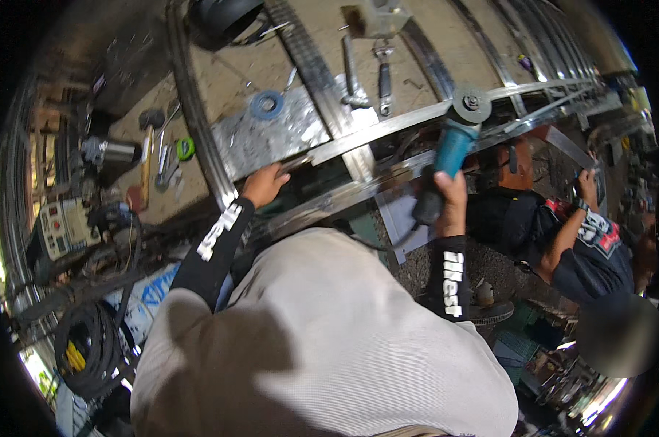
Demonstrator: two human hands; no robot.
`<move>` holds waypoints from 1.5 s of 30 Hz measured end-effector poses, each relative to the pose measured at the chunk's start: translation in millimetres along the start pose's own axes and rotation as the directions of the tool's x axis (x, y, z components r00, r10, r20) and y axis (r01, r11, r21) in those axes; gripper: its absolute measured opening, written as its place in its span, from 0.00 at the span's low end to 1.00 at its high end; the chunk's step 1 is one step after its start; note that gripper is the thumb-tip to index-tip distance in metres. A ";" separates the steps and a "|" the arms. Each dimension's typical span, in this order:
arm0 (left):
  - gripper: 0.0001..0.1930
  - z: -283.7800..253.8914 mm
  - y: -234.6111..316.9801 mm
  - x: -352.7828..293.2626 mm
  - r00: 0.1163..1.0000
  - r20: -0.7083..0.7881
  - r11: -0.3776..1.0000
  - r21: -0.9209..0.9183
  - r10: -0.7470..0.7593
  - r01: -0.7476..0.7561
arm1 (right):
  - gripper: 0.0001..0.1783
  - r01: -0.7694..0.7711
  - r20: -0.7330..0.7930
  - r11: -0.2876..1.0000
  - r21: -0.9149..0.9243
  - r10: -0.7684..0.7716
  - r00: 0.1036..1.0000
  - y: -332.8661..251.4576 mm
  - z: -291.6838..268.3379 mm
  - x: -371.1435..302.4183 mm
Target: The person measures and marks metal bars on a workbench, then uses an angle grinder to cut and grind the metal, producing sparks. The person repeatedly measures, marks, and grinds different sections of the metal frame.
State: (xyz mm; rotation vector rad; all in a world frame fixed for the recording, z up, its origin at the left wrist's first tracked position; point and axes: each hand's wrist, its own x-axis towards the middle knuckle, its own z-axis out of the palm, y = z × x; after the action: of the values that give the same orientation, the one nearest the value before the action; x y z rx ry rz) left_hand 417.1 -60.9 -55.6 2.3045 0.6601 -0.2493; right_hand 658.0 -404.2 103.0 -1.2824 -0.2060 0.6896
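The right hand [452, 195], fingers partly hidden, encloses the teal-and-black angle grinder [456, 148], its grey disc [469, 109] overlying the metal bar [387, 135]; the left hand [264, 186], half-curled near the bar's left end, shows indeterminable grip.

Dark gritty floor [489, 264], dusty tan surface [318, 22]; bright daylight [36, 368] at lower left

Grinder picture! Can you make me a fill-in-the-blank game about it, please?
1. The grinder is in the wearer's ____ hand.
2. The ring-shaped disc to the left of the grinder is coloured ____.
3. The letters on that arm's black sleeve are coloured ____.

Missing words: right; blue; white.
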 end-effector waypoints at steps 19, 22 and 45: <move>0.18 22.9 -3.6 18.9 0.999 -0.003 0.999 0.016 -0.039 0.039 | 0.41 -0.340 -0.106 0.939 -0.050 0.334 0.937 23.2 -2.2 22.9; 0.16 30.4 -5.2 22.7 0.999 -0.034 0.999 0.027 -0.041 0.042 | 0.39 -0.322 -0.016 0.873 -0.367 0.340 0.940 43.5 14.1 29.4; 0.15 35.0 -10.5 27.0 0.999 -0.026 0.999 0.000 -0.032 0.032 | 0.46 -0.508 -0.187 0.493 -0.706 0.562 0.805 108.5 45.9 35.9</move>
State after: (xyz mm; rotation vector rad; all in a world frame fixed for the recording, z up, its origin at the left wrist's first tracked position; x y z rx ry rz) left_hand 434.9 -68.0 -96.9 2.3023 0.7102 -0.2351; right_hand 624.2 -333.6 8.0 -2.1621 -0.1318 1.2803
